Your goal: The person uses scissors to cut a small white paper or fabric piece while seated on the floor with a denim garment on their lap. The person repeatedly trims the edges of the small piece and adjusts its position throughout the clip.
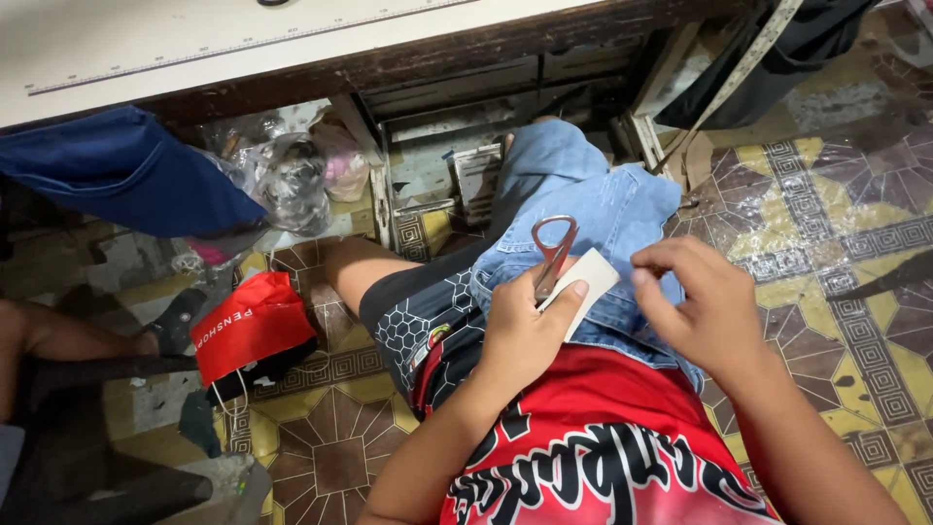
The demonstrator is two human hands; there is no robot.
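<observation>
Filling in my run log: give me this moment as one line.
left hand: holds scissors and white patch | right hand: fingers pinched beside patch, holding nothing visible | jeans: on lap

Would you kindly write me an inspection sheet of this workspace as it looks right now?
Surface: patterned tile floor; white table edge above, with a ruled strip.
Job's things: scissors and a white card-like piece in the left hand; blue denim draped over the lap.
Clutter: red cloth bag, clear plastic bags, dark blue fabric.
Grippers: left hand closed around scissors and white piece; right hand above the denim, fingers pinched; whether they hold anything cannot be told.
Cables: a thin white cord by the red bag.
Surroundings: another person's foot in a dark sandal at left.
</observation>
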